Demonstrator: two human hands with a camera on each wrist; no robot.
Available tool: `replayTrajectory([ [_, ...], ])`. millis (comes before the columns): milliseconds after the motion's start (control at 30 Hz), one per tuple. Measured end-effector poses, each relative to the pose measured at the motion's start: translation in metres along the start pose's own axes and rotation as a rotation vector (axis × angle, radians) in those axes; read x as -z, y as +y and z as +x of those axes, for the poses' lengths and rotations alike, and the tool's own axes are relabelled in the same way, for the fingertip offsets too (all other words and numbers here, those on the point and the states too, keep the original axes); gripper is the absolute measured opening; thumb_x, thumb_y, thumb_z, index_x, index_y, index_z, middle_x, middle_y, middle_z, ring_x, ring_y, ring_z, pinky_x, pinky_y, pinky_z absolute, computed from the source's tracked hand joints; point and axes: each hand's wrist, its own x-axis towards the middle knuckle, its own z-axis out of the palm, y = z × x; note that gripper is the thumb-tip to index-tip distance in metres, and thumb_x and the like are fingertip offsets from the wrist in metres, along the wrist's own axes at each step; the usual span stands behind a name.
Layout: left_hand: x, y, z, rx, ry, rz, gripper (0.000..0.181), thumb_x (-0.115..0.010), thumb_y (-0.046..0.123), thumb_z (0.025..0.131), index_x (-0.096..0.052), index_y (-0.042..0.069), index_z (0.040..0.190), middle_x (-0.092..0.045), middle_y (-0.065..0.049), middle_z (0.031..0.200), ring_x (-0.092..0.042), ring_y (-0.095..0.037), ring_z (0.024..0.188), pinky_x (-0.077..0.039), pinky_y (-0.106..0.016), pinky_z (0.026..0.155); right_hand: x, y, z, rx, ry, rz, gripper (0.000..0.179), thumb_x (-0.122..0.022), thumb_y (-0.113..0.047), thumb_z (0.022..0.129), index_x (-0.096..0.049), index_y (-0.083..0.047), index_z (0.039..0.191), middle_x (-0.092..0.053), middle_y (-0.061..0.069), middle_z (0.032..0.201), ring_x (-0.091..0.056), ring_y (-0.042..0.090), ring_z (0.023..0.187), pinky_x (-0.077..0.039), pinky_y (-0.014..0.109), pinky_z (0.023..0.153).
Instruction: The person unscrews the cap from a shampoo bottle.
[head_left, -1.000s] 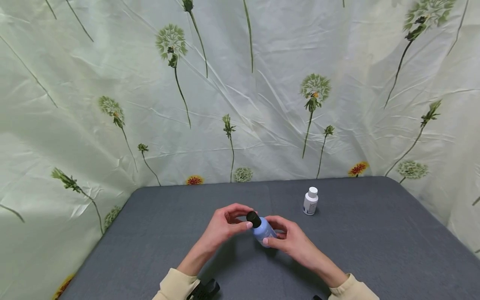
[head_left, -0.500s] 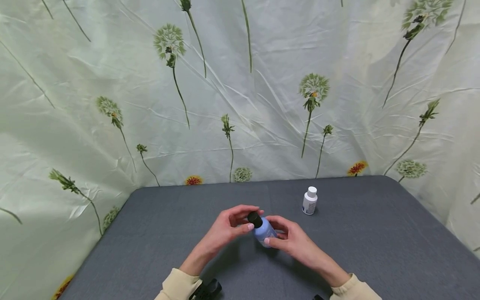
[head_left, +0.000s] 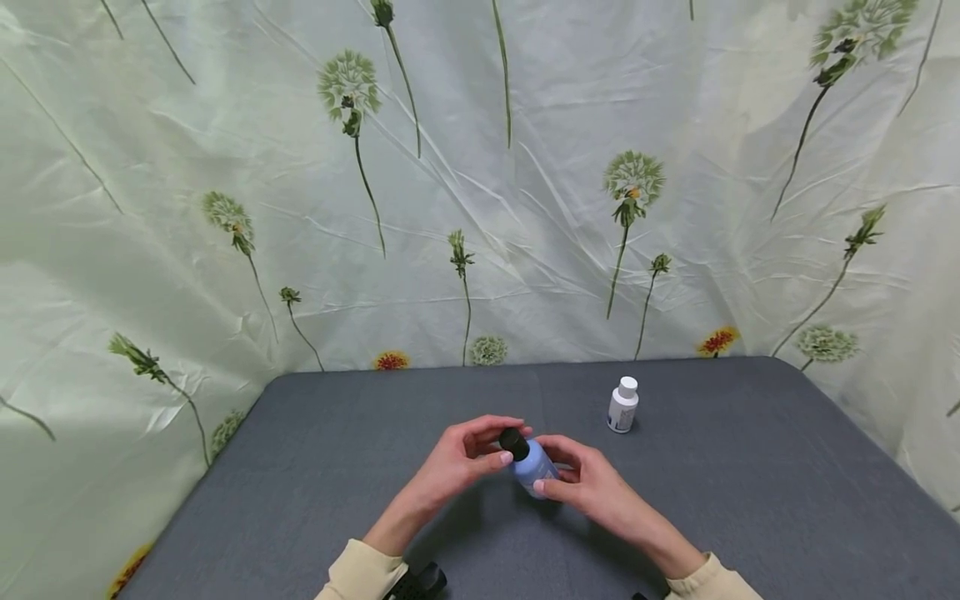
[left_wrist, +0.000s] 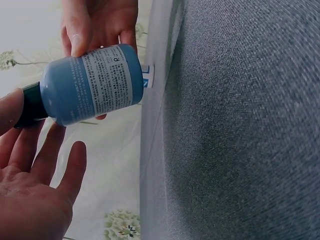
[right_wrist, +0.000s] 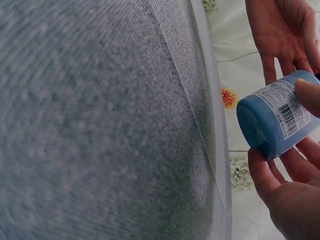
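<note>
A blue bottle (head_left: 534,468) with a black cap (head_left: 513,443) is held up over the grey table, tilted with its cap toward the upper left. My right hand (head_left: 592,487) grips the bottle's body, thumb in front and fingers behind. The left hand (head_left: 457,462) pinches the black cap between thumb and fingers. In the left wrist view, the bottle (left_wrist: 92,85) shows a printed white label, and the left little finger stands apart from it. The right wrist view shows the bottle's base and a barcode on the label (right_wrist: 287,112).
A small white bottle (head_left: 622,405) with a white cap stands upright on the grey cloth-covered table (head_left: 360,433), behind and right of the hands. A pale curtain (head_left: 555,250) printed with dandelions hangs behind the table's far edge.
The left hand's fingers have shifted slightly around the cap, reaching a little farther right. The right hand keeps its grip on the blue bottle, and the white bottle stays in place.
</note>
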Motion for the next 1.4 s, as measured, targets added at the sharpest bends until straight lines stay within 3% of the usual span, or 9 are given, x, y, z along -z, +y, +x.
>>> replayTrajectory([
  [167,-0.002,-0.001,0.0,-0.003,0.035,0.035,0.037,-0.069,0.01,0.093,-0.063,0.008,0.129,-0.065,-0.01,0.127,-0.062,-0.026,0.113,-0.051,-0.034,0.089,0.001,0.001,0.001,0.003,-0.009,-0.011,0.051,-0.071,-0.016,0.092,-0.05,0.003,0.136,-0.057,0.017,0.13,-0.055,0.028,0.115,-0.043,0.042,0.1],
  [433,-0.005,0.0,0.001,0.012,0.111,0.105,0.036,-0.074,0.013,0.089,-0.066,0.006,0.124,-0.068,-0.007,0.12,-0.063,-0.028,0.104,-0.052,-0.035,0.085,-0.001,0.005,0.002,0.017,-0.002,-0.009,0.05,-0.071,-0.013,0.092,-0.049,0.004,0.134,-0.056,0.019,0.131,-0.055,0.029,0.117,-0.044,0.036,0.098],
  [733,-0.007,0.0,0.004,0.042,0.283,0.143,0.03,-0.081,0.015,0.082,-0.072,0.012,0.111,-0.073,-0.003,0.103,-0.065,-0.022,0.078,-0.053,-0.032,0.071,-0.007,0.001,0.005,-0.008,0.109,-0.042,0.05,-0.076,-0.016,0.087,-0.055,-0.002,0.13,-0.061,0.016,0.124,-0.062,0.026,0.106,-0.051,0.032,0.087],
  [900,-0.009,0.003,0.005,0.036,0.356,0.15,0.03,-0.082,0.015,0.081,-0.072,0.013,0.109,-0.073,-0.003,0.101,-0.064,-0.022,0.076,-0.052,-0.03,0.068,-0.011,-0.001,0.007,0.007,0.177,-0.093,0.049,-0.079,-0.017,0.085,-0.058,-0.004,0.128,-0.063,0.013,0.121,-0.062,0.024,0.103,-0.05,0.03,0.086],
  [1033,-0.011,0.008,0.005,0.024,0.38,0.172,0.03,-0.083,0.018,0.081,-0.072,0.012,0.109,-0.072,-0.003,0.102,-0.063,-0.021,0.077,-0.051,-0.03,0.069,-0.011,-0.005,0.008,0.007,0.201,-0.105,0.049,-0.079,-0.019,0.084,-0.059,-0.006,0.127,-0.064,0.011,0.12,-0.062,0.023,0.105,-0.049,0.032,0.088],
  [1133,-0.011,0.013,0.004,0.005,0.36,0.178,0.032,-0.082,0.019,0.082,-0.071,0.012,0.112,-0.072,-0.003,0.104,-0.064,-0.02,0.084,-0.05,-0.032,0.073,-0.011,-0.008,0.007,-0.001,0.202,-0.096,0.049,-0.079,-0.021,0.085,-0.06,-0.007,0.127,-0.064,0.009,0.12,-0.061,0.023,0.108,-0.048,0.033,0.09],
  [1200,-0.009,0.015,0.003,-0.021,0.313,0.168,0.036,-0.081,0.018,0.084,-0.069,0.013,0.117,-0.071,-0.004,0.11,-0.064,-0.02,0.095,-0.049,-0.035,0.079,-0.012,-0.01,0.007,-0.007,0.195,-0.086,0.049,-0.08,-0.021,0.085,-0.059,-0.008,0.127,-0.064,0.009,0.12,-0.06,0.022,0.11,-0.048,0.032,0.091],
  [1400,0.002,0.017,0.001,-0.115,0.048,0.089,0.047,-0.068,0.009,0.094,-0.055,0.012,0.139,-0.059,-0.005,0.135,-0.051,-0.024,0.128,-0.042,-0.044,0.1,-0.013,-0.014,0.005,-0.016,0.161,-0.04,0.052,-0.078,-0.021,0.086,-0.056,-0.004,0.131,-0.062,0.013,0.125,-0.059,0.025,0.114,-0.047,0.036,0.094],
])
